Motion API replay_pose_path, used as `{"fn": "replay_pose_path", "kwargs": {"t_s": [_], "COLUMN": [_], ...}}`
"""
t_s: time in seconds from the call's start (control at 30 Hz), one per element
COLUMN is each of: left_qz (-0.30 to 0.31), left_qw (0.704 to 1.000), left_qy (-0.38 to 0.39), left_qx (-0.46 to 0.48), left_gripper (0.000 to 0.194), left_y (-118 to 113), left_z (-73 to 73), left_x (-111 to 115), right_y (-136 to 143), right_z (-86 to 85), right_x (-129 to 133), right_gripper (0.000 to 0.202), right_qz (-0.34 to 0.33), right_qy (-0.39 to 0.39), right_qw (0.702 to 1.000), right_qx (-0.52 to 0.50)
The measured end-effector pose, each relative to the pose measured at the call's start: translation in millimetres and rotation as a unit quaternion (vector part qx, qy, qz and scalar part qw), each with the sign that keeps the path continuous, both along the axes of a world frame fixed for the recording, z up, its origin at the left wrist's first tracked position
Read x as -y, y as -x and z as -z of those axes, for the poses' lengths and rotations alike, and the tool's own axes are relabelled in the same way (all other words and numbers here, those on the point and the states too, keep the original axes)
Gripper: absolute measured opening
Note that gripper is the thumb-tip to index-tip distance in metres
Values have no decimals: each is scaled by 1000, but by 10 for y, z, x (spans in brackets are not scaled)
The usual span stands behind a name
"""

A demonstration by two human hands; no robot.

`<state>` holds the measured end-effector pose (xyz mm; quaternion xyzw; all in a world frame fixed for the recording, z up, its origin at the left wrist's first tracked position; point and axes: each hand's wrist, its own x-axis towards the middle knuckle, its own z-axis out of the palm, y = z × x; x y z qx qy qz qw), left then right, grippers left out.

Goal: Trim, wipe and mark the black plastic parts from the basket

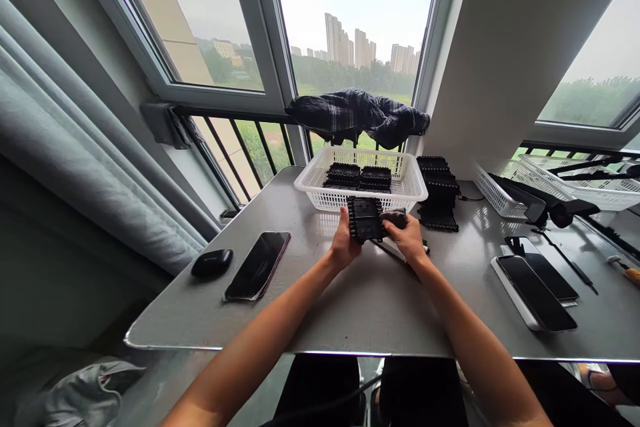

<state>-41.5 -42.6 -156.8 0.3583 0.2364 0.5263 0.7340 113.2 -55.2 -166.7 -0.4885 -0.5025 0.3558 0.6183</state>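
My left hand [346,240] grips the left edge of a black ridged plastic piece [366,219], thumb up along its side. On the other side, my right hand [407,237] is closed on a small dark object [395,217] pressed near the piece's right edge; its kind is not clear. Just beyond my hands stands a white plastic basket [313,188] with several similar black pieces [343,175] in it. More black ridged pieces [439,193] are stacked to the basket's right. Beneath my right hand lies a thin pen-like item [389,251], partly hidden.
A phone [257,267] and a black case [212,263] lie at the left. At the right are more phones [537,293], a black stand arm [550,203] and white baskets [500,193]. A plaid garment [355,113] hangs over the window railing. Part of another person shows at lower right.
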Motion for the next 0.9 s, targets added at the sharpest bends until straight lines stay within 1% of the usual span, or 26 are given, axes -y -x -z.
{"fn": "replay_pose_path", "kwargs": {"t_s": [0.03, 0.13, 0.23, 0.3, 0.4, 0.5, 0.6, 0.7, 0.77, 0.9], "left_qz": [20, 54, 103, 123, 136, 151, 143, 114, 93, 69], "left_qw": [1000, 996, 988, 984, 981, 978, 982, 990, 994, 997], "left_qy": [16, 65, 95, 100, 103, 118, 111, 80, 60, 26], "left_qx": [7, 37, 63, 79, 92, 77, 50, 26, 4, -35], "left_gripper": [71, 66, 62, 60, 57, 57, 56, 54, 53, 60], "left_y": [5, 50, 96, 109, 93, 50, 11, -13, -34, -113], "left_z": [2, -3, -28, -49, -74, -83, -63, -15, 25, 104], "left_x": [9, 21, 23, 29, 50, 80, 103, 117, 129, 164], "right_y": [0, -3, -4, -1, 13, 27, 31, 32, 46, 122], "right_z": [0, -41, -129, -185, -229, -231, -235, -277, -316, -351], "right_x": [8, 62, 134, 175, 208, 213, 218, 247, 280, 342], "right_gripper": [32, 29, 27, 27, 28, 26, 23, 20, 20, 25], "right_qz": [4, 23, 50, 83, 147, 172, 174, 193, 186, 141], "right_qy": [-15, -47, -69, -75, -75, -90, -128, -140, -138, -129], "right_qw": [999, 986, 970, 962, 957, 953, 939, 923, 927, 948], "right_qx": [45, 160, 228, 250, 238, 231, 268, 301, 293, 256]}}
